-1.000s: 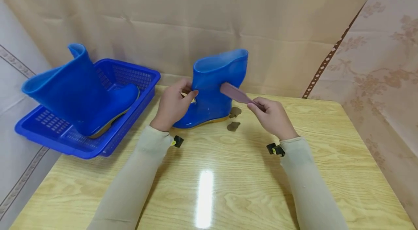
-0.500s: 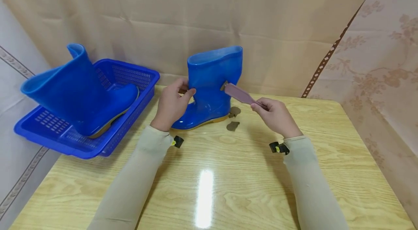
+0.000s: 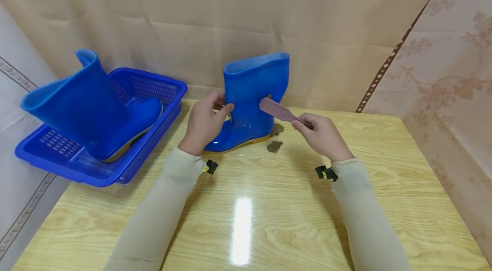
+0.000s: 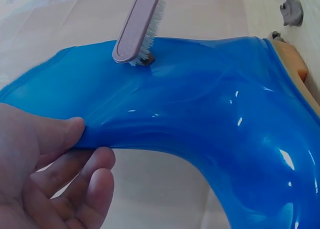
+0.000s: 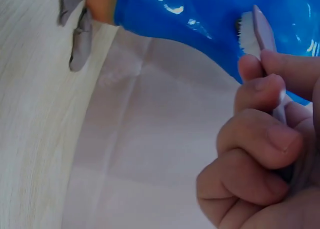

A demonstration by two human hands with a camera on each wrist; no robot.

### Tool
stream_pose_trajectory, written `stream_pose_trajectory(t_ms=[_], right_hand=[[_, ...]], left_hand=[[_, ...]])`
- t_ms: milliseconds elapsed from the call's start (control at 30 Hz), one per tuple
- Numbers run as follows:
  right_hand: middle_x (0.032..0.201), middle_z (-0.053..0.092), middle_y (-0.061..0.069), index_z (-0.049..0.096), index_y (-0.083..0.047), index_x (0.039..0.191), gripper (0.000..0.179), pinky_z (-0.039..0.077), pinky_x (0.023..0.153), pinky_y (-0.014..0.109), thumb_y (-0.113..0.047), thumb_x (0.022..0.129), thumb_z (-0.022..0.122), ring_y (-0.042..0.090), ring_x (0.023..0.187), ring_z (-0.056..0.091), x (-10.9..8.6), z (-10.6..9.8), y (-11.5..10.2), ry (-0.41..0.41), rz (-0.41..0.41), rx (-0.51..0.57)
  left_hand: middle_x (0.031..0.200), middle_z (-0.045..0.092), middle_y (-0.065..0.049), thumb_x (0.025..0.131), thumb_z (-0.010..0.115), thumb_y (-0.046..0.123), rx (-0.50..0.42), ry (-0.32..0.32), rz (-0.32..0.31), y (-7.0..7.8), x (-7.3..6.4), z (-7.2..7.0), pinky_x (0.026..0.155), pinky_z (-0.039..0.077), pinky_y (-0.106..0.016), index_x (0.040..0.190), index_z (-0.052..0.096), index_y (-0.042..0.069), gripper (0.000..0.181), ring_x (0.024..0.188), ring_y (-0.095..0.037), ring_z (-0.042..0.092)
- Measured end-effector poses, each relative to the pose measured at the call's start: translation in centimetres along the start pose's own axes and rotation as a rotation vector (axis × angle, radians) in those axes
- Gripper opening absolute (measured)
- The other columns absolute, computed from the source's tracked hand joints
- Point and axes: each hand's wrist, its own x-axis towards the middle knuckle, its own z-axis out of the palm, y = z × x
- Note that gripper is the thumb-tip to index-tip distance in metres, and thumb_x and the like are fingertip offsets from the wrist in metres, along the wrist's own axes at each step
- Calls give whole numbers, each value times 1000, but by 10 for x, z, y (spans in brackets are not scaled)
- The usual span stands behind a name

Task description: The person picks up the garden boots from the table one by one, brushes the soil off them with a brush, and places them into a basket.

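Note:
A blue rain boot (image 3: 250, 113) with a tan sole stands on the table. My left hand (image 3: 205, 121) pinches the front of its shaft, thumb on the near side and fingers behind. In my right hand (image 3: 320, 135) is a mauve scrub brush (image 3: 277, 110), gripped by its thin handle. The brush's pale bristles (image 4: 154, 34) touch the back of the shaft, over a small brown clump (image 4: 147, 60) stuck there. Beside the heel lie a lump of brown mud-like stuff (image 3: 275, 147) and another lump (image 3: 277, 130), partly behind the boot.
A blue plastic basket (image 3: 132, 168) at the left holds a second blue boot (image 3: 100, 108), its shaft leaning over the basket's left side. A beige curtain (image 3: 326, 48) hangs behind the wooden table (image 3: 300, 219), and a floral cloth (image 3: 457, 87) hangs at the right.
The boot's top shifted left and stood straighter, then came slightly back right. The right hand and brush went a little right, then back left against the shaft. The left hand kept its hold.

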Motion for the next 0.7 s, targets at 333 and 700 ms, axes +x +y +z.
stream_pose_trajectory(t_ms=[333,700], right_hand=[[66,45,2,71,-16,96,31,32,50,31,-42,106,57,17,54,37,-4,-13,1,-83,54,-5],[66,40,0,65,-12,87,29,32,56,33,-32,107,59,17,58,36,-6,-22,7,-169,66,-109]], left_hand=[[110,73,-5,105,63,23,17,82,22,-5,0,0,86,55,-44,120,67,12,19,103,-22,66],[110,73,-6,103,66,27,18,136,-26,-8,2,-5,88,53,-43,120,68,10,24,102,-22,65]])
